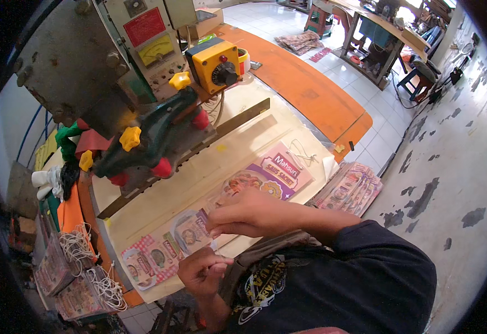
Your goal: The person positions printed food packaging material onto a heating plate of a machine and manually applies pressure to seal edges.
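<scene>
Fisheye head cam, nr, dn-facing

right hand, fingers curled inward; left hand lower, near it (fingers bent too)

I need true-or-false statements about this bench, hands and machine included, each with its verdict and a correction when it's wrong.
1. The yellow control box carries a black knob. True.
2. The machine's star-shaped knobs are blue. False: the star-shaped knobs are yellow.
3. The right hand is over the printed material. True.
4. The left hand is gripping the long metal bar. False: the left hand is apart from the metal bar.
5. White cords lie at the lower left. True.
6. The wall is unmarked. False: the wall has dark patches.
</scene>
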`<state>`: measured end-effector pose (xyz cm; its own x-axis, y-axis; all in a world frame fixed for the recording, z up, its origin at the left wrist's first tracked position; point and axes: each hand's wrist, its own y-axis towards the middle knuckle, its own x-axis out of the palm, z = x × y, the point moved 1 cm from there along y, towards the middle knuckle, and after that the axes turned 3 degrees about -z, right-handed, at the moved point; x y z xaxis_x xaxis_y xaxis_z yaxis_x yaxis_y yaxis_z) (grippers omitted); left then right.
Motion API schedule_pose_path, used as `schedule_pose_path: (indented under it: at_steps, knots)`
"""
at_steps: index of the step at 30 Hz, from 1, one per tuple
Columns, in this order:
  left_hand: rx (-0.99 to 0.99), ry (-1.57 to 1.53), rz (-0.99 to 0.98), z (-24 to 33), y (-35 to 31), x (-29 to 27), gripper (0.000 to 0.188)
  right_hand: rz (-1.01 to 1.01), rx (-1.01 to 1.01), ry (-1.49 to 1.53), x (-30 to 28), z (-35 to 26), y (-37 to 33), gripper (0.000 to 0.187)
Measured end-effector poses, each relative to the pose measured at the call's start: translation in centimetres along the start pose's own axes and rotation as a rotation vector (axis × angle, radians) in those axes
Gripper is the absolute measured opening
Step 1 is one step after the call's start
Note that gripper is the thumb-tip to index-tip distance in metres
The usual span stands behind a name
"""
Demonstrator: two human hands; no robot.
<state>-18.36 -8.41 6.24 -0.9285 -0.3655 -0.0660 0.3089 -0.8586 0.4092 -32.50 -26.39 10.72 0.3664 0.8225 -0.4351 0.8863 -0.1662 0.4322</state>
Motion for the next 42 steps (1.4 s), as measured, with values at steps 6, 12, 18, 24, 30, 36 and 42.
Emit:
schedule_pose_path:
  at_steps: [6,12,18,24,30,36,42]
  knots:
    - [0.168,0.229,0.331,-1.1,0.0,-2.6,0.054,-0.251,0.027,0.042,3.8,0.8,-1.8,0.011]
    - [0.052,0.320,0.186,0.5,0.3,-2.8,0.058,-0.177,-0.047,0.117,0.3,-1.4,-0.9,0.012]
    - [0.133,0.029,-0.043,0.3,-0.1,-1.1,0.054,-0.052,0.017,-0.087,0.5,-0.1,-0.1,0.010]
    - [0.056,0.307,0.111,0.1,-0.1,-1.9,0.049,-0.205,-0.023,-0.010,3.9,0.3,-1.4,0.008]
    - [0.048,0.420,0.117,0.5,0.2,-1.5,0.037,-0.103,-0.007,-0.099,0.4,-1.6,-0.4,0.010]
    - [0.106,0.137,0.076,1.0,0.6,-0.3,0.047,-0.090,0.056,-0.115,1.2,-0.8,0.1,0.013]
    - [0.062,0.156,0.201,1.8,0.6,0.1,0.052,-0.154,0.011,0.060,3.7,-0.1,-0.7,0.010]
